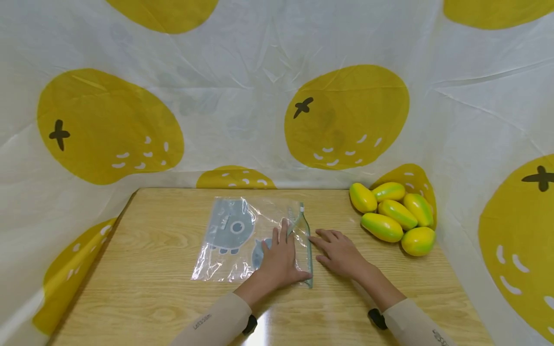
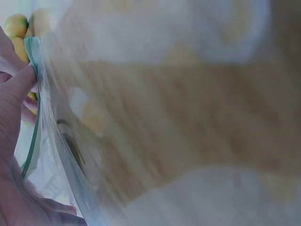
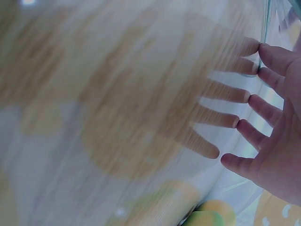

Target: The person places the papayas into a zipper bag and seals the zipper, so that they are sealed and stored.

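Observation:
A clear plastic zip bag (image 1: 201, 269) printed with blue cartoon figures lies flat on the wooden table. Its green zip strip (image 1: 309, 257) runs along the right side, with a small white slider (image 1: 302, 209) at the far end. My left hand (image 1: 279, 257) rests on the bag beside the strip, fingers extended and thumb by its near part. To the right of the strip is my right hand (image 1: 342, 252), holding nothing. In the right wrist view its spread fingertips (image 3: 249, 134) touch the glossy tabletop, and the index finger is at the strip's edge.
Several yellow-green mangoes (image 1: 396, 214) are grouped at the table's back right, beyond my right hand. A white cloth (image 1: 242, 120) with large yellow fruit prints hangs behind and along both sides of the table (image 1: 147, 240).

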Demonstrator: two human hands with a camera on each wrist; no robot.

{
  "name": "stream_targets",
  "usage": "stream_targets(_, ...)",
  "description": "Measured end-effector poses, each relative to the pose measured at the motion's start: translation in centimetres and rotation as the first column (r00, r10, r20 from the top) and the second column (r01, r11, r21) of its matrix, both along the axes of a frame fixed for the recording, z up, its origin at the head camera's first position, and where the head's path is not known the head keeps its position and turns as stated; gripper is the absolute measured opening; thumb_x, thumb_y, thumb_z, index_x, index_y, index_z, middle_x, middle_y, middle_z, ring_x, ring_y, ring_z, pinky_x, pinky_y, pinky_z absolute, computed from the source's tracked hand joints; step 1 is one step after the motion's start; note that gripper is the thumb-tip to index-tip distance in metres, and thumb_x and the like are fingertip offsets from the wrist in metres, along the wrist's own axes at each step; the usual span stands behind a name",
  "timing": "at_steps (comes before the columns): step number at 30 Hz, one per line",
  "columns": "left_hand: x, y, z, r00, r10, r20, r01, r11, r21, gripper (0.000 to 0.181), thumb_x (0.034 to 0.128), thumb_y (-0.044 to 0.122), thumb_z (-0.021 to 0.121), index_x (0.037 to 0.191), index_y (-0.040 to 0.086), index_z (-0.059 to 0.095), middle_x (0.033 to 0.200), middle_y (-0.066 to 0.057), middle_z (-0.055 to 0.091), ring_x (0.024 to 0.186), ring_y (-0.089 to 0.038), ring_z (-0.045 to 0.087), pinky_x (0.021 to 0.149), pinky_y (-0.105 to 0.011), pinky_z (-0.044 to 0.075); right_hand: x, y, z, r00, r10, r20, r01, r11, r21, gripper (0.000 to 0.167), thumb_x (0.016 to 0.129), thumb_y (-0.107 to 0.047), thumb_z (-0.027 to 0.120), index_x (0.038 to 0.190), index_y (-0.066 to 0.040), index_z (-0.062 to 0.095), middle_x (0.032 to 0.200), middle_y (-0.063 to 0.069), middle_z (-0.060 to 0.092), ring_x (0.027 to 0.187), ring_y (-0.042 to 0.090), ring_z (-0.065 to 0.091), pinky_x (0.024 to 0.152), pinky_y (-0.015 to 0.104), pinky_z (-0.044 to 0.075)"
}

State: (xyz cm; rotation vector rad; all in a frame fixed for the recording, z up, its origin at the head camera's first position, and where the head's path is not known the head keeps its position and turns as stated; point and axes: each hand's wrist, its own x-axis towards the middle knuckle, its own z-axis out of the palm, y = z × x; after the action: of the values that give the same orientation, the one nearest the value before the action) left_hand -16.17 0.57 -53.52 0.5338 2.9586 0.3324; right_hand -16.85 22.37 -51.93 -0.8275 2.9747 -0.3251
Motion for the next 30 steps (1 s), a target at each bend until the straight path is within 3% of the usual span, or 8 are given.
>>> stream_targets(6,0.4,-0.1,0.3,0.994,-0.017,-0.112,0.02,0.999,0.028,0.131,0.0613,0.078,0.084,0.157,0.001,0.037,0.174,-0.017,-0.01,0.155,-0.047,0.024,0.097,-0.071,0.05,0.1,0.1,-0.1,1.0,-0.017,0.014,0.017,1.0,-0.006,0.057,0.098,-0.03,0.071,0.151,-0.018,0.055,0.156,0.017,0.048,0.139,0.042,0.047,0.11,0.066,0.041)
stream_targets(9,0.5,-0.2,0.5,0.99,-0.029,-0.135,0.038,0.997,0.062,0.129,0.0612,0.072,0.088,0.156,0.0,0.038,0.174,-0.017,-0.011,0.154,-0.048,0.026,0.093,-0.069,0.053,0.1,0.2,-0.2,1.0,-0.02,0.019,0.02,1.0,-0.009,0.057,0.098,-0.029,0.072,0.151,-0.018,0.055,0.157,0.017,0.047,0.14,0.042,0.046,0.11,0.066,0.04)
stream_targets(18,0.8,-0.6,0.7,0.993,-0.027,-0.117,0.039,0.994,0.104,0.127,0.0625,0.068,0.09,0.156,-0.002,0.038,0.173,-0.016,-0.015,0.151,-0.05,0.03,0.094,-0.068,0.054,0.1,0.1,0.1,1.0,-0.002,0.018,0.003,1.0,-0.023,0.056,0.098,-0.027,0.071,0.151,-0.018,0.054,0.157,0.017,0.047,0.14,0.042,0.046,0.111,0.065,0.04)
stream_targets(25,0.7,-0.6,1.3,0.999,-0.008,-0.048,0.014,0.993,0.119,0.128,0.0622,0.065,0.092,0.157,-0.001,0.036,0.173,-0.016,-0.013,0.151,-0.051,0.029,0.096,-0.072,0.05,0.1,0.2,-0.5,1.0,-0.003,0.026,0.004,0.999,-0.043,0.056,0.1,-0.029,0.069,0.152,-0.018,0.053,0.158,0.018,0.046,0.142,0.043,0.044,0.113,0.066,0.037)
stream_targets(30,0.3,-0.4,1.4,0.999,0.01,-0.041,-0.005,0.994,0.111,0.132,0.0595,0.066,0.093,0.157,0.0,0.034,0.174,-0.018,-0.007,0.149,-0.052,0.032,0.096,-0.073,0.049,0.0,0.7,-0.2,0.999,-0.018,0.041,0.022,0.993,-0.112,0.057,0.1,-0.027,0.07,0.153,-0.018,0.051,0.156,0.018,0.048,0.141,0.042,0.047,0.113,0.064,0.04)
